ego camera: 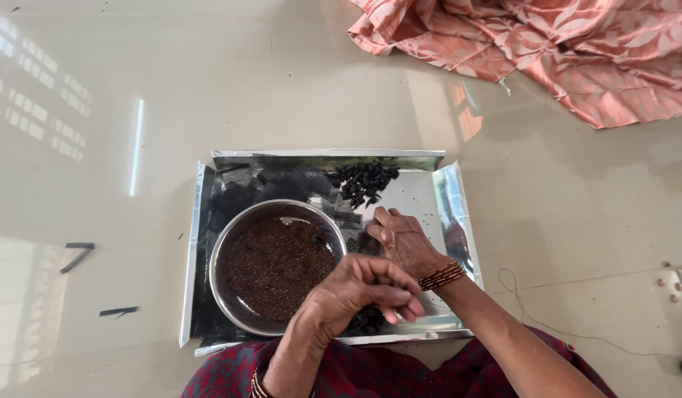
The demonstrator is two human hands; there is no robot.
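- Left hand [355,295]: fingers curled into a narrow pinch over the near edge of the tray [444,203]; whether it holds anything cannot be told
- Near pile [366,320] of black pieces: lies directly under and just behind the left fingertips, partly hidden by the hand
- Right hand [401,242]: palm down, fingers flat and spread on the tray floor, holding nothing
- Far pile [363,183] of black pieces: lies ahead of the right fingertips, toward the tray's far wall; the right hand is the nearer one
- Bowl [278,265] of brown seeds: stands on the tray's left half, just left of both hands
- Tray rests on the floor [134,110]; pink cloth [547,51] well apart, far right
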